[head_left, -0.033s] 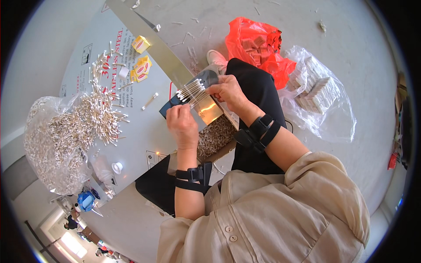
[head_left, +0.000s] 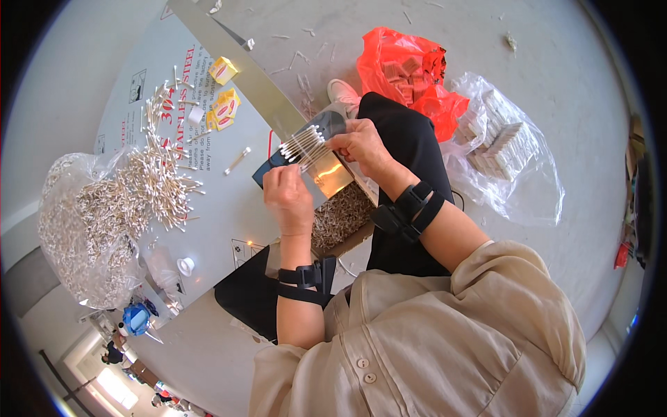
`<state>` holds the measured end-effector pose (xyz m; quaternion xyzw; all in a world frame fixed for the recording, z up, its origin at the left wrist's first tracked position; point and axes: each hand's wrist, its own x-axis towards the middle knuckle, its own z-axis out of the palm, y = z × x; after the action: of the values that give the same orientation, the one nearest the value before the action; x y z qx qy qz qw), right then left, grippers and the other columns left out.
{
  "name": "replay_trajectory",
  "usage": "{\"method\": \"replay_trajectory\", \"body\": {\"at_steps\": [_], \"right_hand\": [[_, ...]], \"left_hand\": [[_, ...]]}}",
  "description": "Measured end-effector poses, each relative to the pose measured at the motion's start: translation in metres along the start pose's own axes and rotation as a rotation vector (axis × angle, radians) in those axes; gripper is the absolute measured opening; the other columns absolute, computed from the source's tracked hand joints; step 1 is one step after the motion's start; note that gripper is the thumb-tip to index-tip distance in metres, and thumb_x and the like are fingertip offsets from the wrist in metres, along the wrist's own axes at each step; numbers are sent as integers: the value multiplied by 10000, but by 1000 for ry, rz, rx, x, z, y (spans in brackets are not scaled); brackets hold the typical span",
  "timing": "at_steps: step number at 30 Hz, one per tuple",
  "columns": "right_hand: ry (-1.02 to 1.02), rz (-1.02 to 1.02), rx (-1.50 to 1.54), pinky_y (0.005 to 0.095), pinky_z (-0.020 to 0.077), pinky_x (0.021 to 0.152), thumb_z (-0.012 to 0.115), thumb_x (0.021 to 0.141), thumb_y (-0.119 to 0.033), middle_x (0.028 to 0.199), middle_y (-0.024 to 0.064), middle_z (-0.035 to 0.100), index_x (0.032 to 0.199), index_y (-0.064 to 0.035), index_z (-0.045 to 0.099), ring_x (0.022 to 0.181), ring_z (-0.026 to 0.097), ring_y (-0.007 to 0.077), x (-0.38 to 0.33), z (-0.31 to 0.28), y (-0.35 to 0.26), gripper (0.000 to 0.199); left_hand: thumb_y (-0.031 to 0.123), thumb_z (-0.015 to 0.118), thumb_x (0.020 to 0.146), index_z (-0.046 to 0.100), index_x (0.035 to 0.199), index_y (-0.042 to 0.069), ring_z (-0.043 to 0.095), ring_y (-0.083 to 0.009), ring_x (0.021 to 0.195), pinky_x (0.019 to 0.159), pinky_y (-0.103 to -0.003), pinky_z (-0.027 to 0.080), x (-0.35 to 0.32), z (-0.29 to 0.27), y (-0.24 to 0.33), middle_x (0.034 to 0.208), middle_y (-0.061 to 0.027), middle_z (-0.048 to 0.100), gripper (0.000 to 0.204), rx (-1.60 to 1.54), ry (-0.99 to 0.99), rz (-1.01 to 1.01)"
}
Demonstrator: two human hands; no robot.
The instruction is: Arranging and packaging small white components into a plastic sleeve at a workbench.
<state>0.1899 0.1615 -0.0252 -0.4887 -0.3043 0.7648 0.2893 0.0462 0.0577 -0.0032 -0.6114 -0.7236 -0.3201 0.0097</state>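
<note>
A flat row of white-tipped cotton swabs (head_left: 303, 144) lies across a dark surface, with clear film showing around it. My right hand (head_left: 361, 146) pinches at the right side of this row, thumb and fingers together. Just below the swabs' left end, my left hand (head_left: 288, 198) has its fingertips pressed together; what they hold is too small to make out. A shiny gold plate (head_left: 329, 175) sits between my hands. Under it, a cardboard box (head_left: 353, 243) holds many loose swabs (head_left: 340, 219).
Left on the sheet-covered table (head_left: 215, 191) are a swab heap (head_left: 163, 181), a clear bag of swabs (head_left: 94, 222), yellow boxes (head_left: 224, 109) and a small swab pack (head_left: 237, 160). On the floor lie a red bag (head_left: 389, 52) and a clear bag of white packs (head_left: 511, 149).
</note>
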Motion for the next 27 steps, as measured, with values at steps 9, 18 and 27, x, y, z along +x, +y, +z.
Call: {"method": "replay_trajectory", "body": {"at_steps": [9, 18, 27], "right_hand": [[-23, -2, 35, 214, 320, 433, 715, 739, 2, 583, -18, 532, 683, -46, 621, 491, 454, 55, 1, -2, 0, 119], [-45, -17, 8, 216, 312, 429, 733, 765, -54, 584, -29, 527, 687, -61, 625, 489, 448, 45, -2, -2, -3, 133], [54, -7, 115, 208, 341, 463, 742, 852, -188, 638, -25, 585, 793, -50, 693, 506, 450, 43, -4, 10, -12, 158]], "left_hand": [[-5, 644, 739, 618, 764, 52, 589, -286, 751, 648, -393, 469, 17, -7, 4, 732, -79, 576, 67, -126, -291, -395], [-13, 657, 740, 649, 905, 38, 607, -261, 753, 683, -371, 494, 22, -5, -5, 848, -116, 617, 173, 2, -243, -179], [593, 487, 916, 178, 1516, -2, 145, -359, 1474, 1155, -555, 144, 1, 5, 23, 1588, -194, 167, 899, 376, -439, -75]]}}
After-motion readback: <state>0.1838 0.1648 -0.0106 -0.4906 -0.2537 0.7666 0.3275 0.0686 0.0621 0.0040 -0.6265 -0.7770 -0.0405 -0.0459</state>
